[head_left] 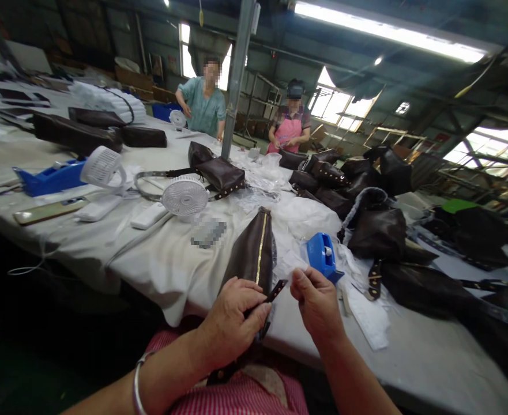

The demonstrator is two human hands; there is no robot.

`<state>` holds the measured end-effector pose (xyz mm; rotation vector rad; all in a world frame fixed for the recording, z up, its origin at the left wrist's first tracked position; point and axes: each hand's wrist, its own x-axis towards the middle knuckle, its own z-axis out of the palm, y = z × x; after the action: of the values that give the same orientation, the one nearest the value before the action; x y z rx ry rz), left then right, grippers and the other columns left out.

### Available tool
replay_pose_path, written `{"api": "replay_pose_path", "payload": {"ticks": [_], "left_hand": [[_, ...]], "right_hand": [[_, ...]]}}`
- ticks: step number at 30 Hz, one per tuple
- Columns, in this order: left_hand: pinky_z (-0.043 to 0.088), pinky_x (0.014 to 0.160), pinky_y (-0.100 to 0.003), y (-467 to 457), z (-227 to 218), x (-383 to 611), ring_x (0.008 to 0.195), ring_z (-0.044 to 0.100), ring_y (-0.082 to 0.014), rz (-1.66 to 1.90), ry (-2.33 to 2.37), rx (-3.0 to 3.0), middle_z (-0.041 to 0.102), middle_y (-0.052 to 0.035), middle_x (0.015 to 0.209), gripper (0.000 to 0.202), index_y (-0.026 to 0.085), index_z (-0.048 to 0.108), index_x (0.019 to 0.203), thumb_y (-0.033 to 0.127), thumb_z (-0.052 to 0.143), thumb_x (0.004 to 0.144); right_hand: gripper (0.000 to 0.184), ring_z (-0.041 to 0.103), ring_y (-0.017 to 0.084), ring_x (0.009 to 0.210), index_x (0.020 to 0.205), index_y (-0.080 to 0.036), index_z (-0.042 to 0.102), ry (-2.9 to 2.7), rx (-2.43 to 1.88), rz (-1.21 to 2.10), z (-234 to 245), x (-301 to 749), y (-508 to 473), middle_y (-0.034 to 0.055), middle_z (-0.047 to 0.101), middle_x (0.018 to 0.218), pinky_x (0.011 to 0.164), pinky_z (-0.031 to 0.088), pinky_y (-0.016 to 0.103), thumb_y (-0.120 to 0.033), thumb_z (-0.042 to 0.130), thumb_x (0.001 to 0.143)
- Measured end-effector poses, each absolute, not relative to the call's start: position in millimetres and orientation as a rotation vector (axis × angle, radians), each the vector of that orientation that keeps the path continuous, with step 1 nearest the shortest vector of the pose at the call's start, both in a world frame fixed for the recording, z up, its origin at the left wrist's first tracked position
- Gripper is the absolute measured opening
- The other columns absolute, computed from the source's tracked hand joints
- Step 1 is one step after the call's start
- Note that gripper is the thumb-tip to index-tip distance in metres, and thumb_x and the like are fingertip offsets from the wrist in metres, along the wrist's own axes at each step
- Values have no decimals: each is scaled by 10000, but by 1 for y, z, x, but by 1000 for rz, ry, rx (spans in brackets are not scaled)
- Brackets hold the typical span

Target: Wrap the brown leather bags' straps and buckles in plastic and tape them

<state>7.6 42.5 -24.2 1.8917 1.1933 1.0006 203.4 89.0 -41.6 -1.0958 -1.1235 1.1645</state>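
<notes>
A dark brown leather bag [247, 251] with a gold zipper lies at the table's front edge, pointing away from me. My left hand [236, 314] rests over its near end, thumb and fingers closed round a dark studded strap [277, 290] whose tip sticks out to the right. Just right of that tip, my right hand [316, 300] is closed in a pinch. A pale, see-through bit seems to show at its fingertips, too faint to name. Behind the right hand stands a blue tape dispenser [323, 256].
White crumpled wrapping [309, 216] lies beyond the bag. Dark bags [379, 230] pile up on the right. Two small white fans [185, 197], a phone [50, 211] and another blue tape dispenser [52, 177] stand left. A metal post [239, 80] rises mid-table; two people [206, 104] work beyond.
</notes>
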Motion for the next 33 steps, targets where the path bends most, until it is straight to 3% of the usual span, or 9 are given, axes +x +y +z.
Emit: {"api": "replay_pose_path", "payload": {"ticks": [8, 18, 21, 26, 29, 33], "left_hand": [[293, 1074, -424, 41, -23, 6, 961, 628, -197, 984, 1220, 1921, 705, -19, 858, 200, 212, 654, 710, 216, 569, 891], [324, 1063, -433, 45, -26, 1, 930, 619, -187, 973, 1182, 1916, 692, -22, 854, 244, 199, 638, 710, 236, 536, 928], [405, 1027, -412, 46, -31, -4, 993, 606, -213, 1051, 1076, 1945, 685, -61, 957, 102, 190, 678, 881, 270, 615, 887], [398, 1105, -451, 43, -49, -20, 1280, 486, -288, 1103, 1023, 1943, 538, -150, 1346, 603, 168, 564, 1282, 309, 787, 740], [365, 1137, -466, 42, -53, -29, 1327, 449, -296, 1077, 1006, 1913, 493, -154, 1402, 680, 176, 516, 1343, 348, 789, 745], [379, 1122, -428, 48, -43, -34, 1277, 494, -263, 1045, 903, 1832, 577, -128, 1302, 426, 180, 620, 1241, 361, 672, 859]], "right_hand": [[312, 336, 95, 525, 701, -185, 606, -1097, -1097, 1191, -51, 203, 91, -47, 429, 549, 516, 255, 260, -439, 750, 811], [335, 368, 106, 549, 636, -175, 595, -1287, -1124, 1178, -57, 204, 83, -37, 438, 554, 530, 299, 258, -411, 724, 835], [326, 393, 110, 540, 627, -173, 622, -1430, -1153, 1088, -51, 203, 78, -31, 471, 544, 522, 326, 254, -406, 717, 835], [212, 515, 130, 572, 709, -189, 717, -1689, -1129, 848, -34, 204, 70, -9, 603, 622, 585, 437, 260, -342, 694, 854], [163, 599, 155, 672, 754, -203, 727, -1815, -1069, 817, -29, 204, 66, 14, 679, 739, 663, 488, 269, -297, 675, 876], [108, 646, 161, 807, 835, -220, 737, -1980, -967, 876, -27, 201, 62, 22, 705, 860, 745, 503, 263, -234, 651, 900]]}}
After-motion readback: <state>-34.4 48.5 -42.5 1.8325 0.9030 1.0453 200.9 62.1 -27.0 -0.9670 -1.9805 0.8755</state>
